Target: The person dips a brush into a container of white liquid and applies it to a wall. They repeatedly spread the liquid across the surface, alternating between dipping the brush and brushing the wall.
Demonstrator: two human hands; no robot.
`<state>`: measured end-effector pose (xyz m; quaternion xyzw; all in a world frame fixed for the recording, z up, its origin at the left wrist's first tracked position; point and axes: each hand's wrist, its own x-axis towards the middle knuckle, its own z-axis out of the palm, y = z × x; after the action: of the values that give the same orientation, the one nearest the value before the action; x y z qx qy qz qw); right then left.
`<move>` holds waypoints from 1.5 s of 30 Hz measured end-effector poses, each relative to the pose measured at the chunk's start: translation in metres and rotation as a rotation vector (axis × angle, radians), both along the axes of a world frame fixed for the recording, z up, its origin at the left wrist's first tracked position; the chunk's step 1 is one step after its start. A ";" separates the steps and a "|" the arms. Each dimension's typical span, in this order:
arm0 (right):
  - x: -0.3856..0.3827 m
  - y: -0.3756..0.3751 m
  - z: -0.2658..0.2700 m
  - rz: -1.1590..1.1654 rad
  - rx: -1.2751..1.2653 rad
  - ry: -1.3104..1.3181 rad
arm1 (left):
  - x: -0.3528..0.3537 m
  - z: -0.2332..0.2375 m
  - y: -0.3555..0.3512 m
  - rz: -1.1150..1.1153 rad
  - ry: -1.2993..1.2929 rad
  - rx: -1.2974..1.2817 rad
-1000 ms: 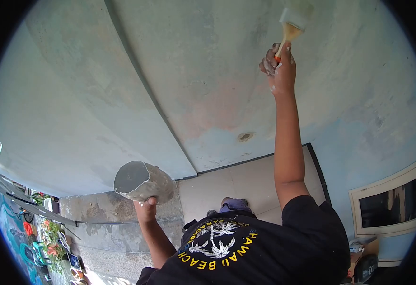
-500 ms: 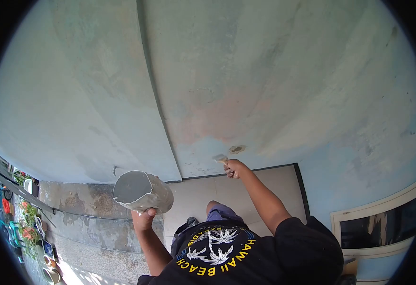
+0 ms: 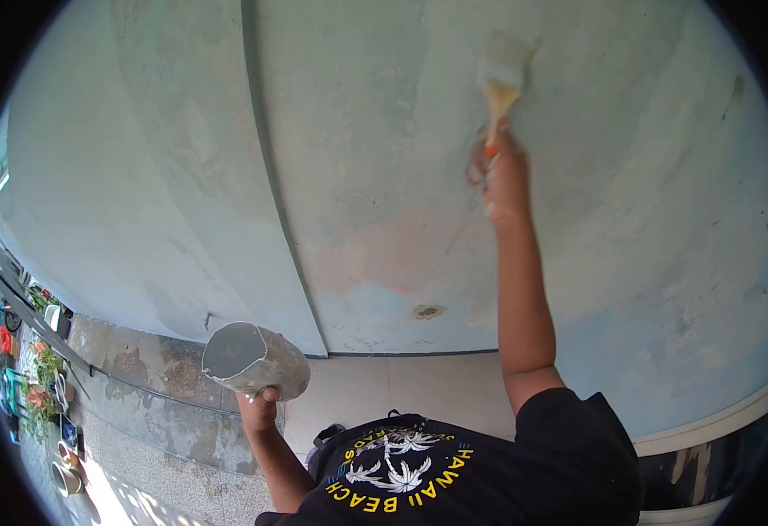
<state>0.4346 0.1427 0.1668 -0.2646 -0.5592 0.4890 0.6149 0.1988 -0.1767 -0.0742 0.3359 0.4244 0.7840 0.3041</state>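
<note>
My right hand [image 3: 505, 171] is closed around the handle of a paintbrush [image 3: 499, 92], its bristles pointing up against the patchy pale green and blue wall [image 3: 375, 114]. Pale smears mark the fingers, and the brush is blurred by motion. Down at the left, my left hand [image 3: 259, 408] grips a grey, paint-crusted bucket [image 3: 280, 368] from below. The bucket tilts so that its wide mouth shows a grey inside. Most of the left fingers are hidden behind it.
A vertical ridge [image 3: 272, 167] divides the wall. Low on it is a small brown hole [image 3: 429, 311]. A white-framed window [image 3: 708, 430] sits at lower right. Potted plants [image 3: 44, 386] and several pots stand far left, beside a rough concrete ledge [image 3: 173, 377].
My right hand with the paintbrush has swung from low on the wall to high up, with the arm stretched out. The bucket in my left hand has shifted slightly down and left.
</note>
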 end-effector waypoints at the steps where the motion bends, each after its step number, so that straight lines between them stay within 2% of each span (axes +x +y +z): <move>1: -0.037 -0.006 -0.001 0.060 -0.103 -0.061 | -0.012 0.041 -0.007 0.004 -0.017 0.011; 3: -0.057 -0.014 -0.098 0.051 -0.230 -0.228 | 0.001 0.069 -0.005 0.013 -0.080 0.017; 5: -0.065 -0.063 -0.159 0.180 -0.566 -0.318 | 0.003 0.075 -0.009 0.040 -0.067 0.002; 8: -0.055 -0.080 -0.193 0.410 -1.127 -0.151 | 0.015 0.101 -0.013 0.068 -0.072 -0.005; 9: -0.053 -0.075 -0.182 0.424 -1.138 -0.158 | 0.020 0.109 -0.014 0.060 -0.090 -0.001; 11: -0.053 -0.050 -0.140 0.585 -1.238 -0.120 | 0.026 0.110 -0.013 0.090 -0.104 -0.035; 13: -0.054 -0.031 -0.054 0.721 -1.048 -0.150 | 0.034 0.116 -0.014 0.119 -0.122 -0.047; 14: -0.055 -0.028 0.007 0.675 -0.963 -0.077 | 0.039 0.116 -0.014 0.158 -0.125 -0.046; 15: -0.049 -0.013 0.061 0.788 -0.894 0.023 | 0.047 0.126 -0.014 0.197 -0.132 -0.043; 17: -0.061 -0.010 0.154 0.859 -0.811 0.077 | 0.055 0.136 -0.019 0.229 -0.132 -0.069; 18: -0.063 -0.029 0.197 0.792 -0.569 0.024 | 0.060 0.149 -0.023 0.246 -0.129 -0.094; 19: -0.071 -0.042 0.227 0.719 -0.328 -0.025 | 0.063 0.158 -0.024 0.263 -0.125 -0.088; 21: -0.086 -0.030 0.275 0.527 0.100 0.133 | 0.073 0.176 -0.029 0.283 -0.099 -0.120; 22: -0.105 -0.002 0.284 0.472 0.180 0.167 | 0.064 0.167 -0.013 0.301 -0.101 -0.131; 24: -0.112 0.025 0.302 0.569 0.027 0.257 | 0.067 0.175 -0.012 0.336 -0.107 -0.164; 26: -0.126 0.051 0.257 0.647 -0.111 0.125 | 0.075 0.189 -0.004 0.388 -0.113 -0.147; 27: -0.132 0.057 0.220 0.561 -0.127 0.001 | 0.080 0.198 -0.001 0.432 -0.129 -0.120; 28: -0.135 0.056 0.179 0.539 -0.272 -0.137 | 0.081 0.204 -0.001 0.435 -0.131 -0.118; 29: -0.138 0.052 0.125 0.591 -0.364 -0.206 | 0.081 0.207 -0.001 0.413 -0.140 -0.126; 31: -0.125 0.024 0.022 0.730 -0.803 -0.265 | 0.085 0.216 -0.003 0.401 -0.161 -0.142; 33: -0.116 0.018 -0.086 0.711 -1.252 -0.223 | 0.085 0.225 -0.002 0.405 -0.135 -0.176; 34: -0.116 0.023 -0.110 0.713 -1.470 -0.175 | 0.086 0.233 -0.001 0.421 -0.139 -0.169; 35: -0.119 0.028 -0.104 0.726 -1.471 -0.186 | 0.086 0.242 -0.002 0.429 -0.107 -0.186; 37: -0.126 0.040 -0.073 0.724 -1.388 -0.304 | 0.086 0.256 0.001 0.454 -0.065 -0.209; 38: -0.139 0.053 -0.029 0.711 -1.185 -0.302 | 0.087 0.254 0.007 0.466 -0.103 -0.172; 39: -0.145 0.049 0.053 0.624 -0.991 -0.252 | 0.091 0.257 0.006 0.471 -0.148 -0.139; 41: -0.147 0.076 0.153 1.004 -0.770 -0.017 | 0.097 0.257 -0.001 0.496 -0.141 -0.169; 42: -0.142 0.049 0.219 0.880 -0.496 -0.056 | 0.098 0.261 -0.003 0.515 -0.127 -0.194; 43: -0.158 0.059 0.229 0.717 -0.073 -0.019 | 0.093 0.249 0.008 0.523 -0.120 -0.206; 44: -0.164 0.069 0.259 0.671 0.140 0.126 | 0.095 0.254 0.011 0.533 -0.112 -0.190; 45: -0.161 0.072 0.291 0.710 0.067 0.256 | 0.098 0.256 0.014 0.544 -0.107 -0.176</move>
<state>0.2737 0.2146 0.4575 0.0293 -0.5505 0.6821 0.4804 0.2964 -0.1626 0.1816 0.1405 0.5485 0.8135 0.1327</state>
